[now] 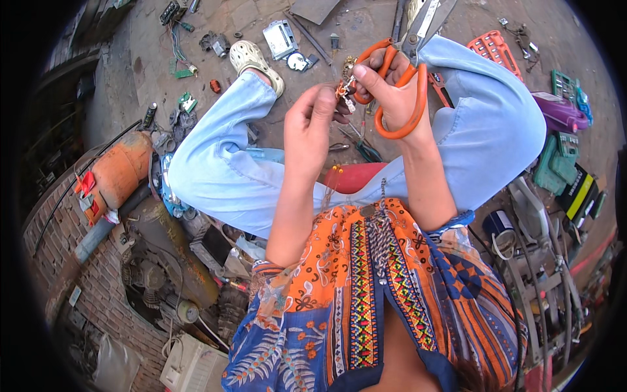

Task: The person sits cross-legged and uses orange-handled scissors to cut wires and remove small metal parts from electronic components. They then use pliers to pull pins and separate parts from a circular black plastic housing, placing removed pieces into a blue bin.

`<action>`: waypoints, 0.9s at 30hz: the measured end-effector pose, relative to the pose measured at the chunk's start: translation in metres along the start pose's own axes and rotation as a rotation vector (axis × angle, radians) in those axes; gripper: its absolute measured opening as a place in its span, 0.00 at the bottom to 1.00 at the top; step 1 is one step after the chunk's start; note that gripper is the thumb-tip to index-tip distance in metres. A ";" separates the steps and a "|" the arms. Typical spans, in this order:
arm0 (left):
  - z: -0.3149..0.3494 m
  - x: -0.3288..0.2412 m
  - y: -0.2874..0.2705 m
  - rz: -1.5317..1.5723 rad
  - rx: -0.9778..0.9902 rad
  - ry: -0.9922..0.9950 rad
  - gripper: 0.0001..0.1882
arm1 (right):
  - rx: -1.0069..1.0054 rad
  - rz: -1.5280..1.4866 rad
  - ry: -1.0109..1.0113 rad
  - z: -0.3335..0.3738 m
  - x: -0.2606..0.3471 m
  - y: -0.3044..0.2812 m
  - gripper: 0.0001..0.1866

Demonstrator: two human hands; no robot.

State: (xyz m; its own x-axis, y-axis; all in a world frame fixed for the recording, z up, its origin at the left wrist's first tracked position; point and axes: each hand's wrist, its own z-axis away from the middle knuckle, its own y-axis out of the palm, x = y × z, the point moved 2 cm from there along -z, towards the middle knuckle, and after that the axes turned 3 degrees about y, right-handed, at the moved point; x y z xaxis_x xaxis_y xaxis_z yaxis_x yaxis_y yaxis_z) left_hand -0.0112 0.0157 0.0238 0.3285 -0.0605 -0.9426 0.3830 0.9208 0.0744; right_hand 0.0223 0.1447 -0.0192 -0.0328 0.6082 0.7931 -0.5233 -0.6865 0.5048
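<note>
L hand pinches sm. metal-&-wire pc above rough floor; R hand grips steel scissors by orange loops, thumb at pc's upper end. Blk/yel. box nr floor's R edge bears sideways print.

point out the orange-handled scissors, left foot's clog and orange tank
Orange-handled scissors [412, 41], head view: on the pivot.
Left foot's clog [247, 57], head view: on the holed upper.
Orange tank [123, 164], head view: on its rounded side.

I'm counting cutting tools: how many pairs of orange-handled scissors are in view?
1: the orange-handled scissors, in the right hand, blades toward the picture's top. Others may be hidden.
</note>
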 end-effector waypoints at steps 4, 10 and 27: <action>0.002 -0.004 0.008 -0.221 -0.006 0.003 0.11 | 0.042 0.108 -0.094 0.000 0.001 0.001 0.12; 0.003 -0.007 0.006 0.000 0.034 -0.015 0.11 | 0.027 -0.088 -0.013 0.000 0.005 0.000 0.10; -0.001 -0.021 0.001 -0.714 -0.004 0.114 0.08 | -0.057 -0.024 -0.058 0.003 -0.001 -0.002 0.12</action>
State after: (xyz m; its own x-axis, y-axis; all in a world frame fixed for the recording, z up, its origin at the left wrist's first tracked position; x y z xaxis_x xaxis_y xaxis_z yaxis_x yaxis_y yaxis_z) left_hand -0.0183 0.0179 0.0433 -0.0933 -0.6077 -0.7887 0.4669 0.6729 -0.5737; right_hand 0.0260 0.1444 -0.0204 0.0291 0.5987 0.8004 -0.5707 -0.6475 0.5050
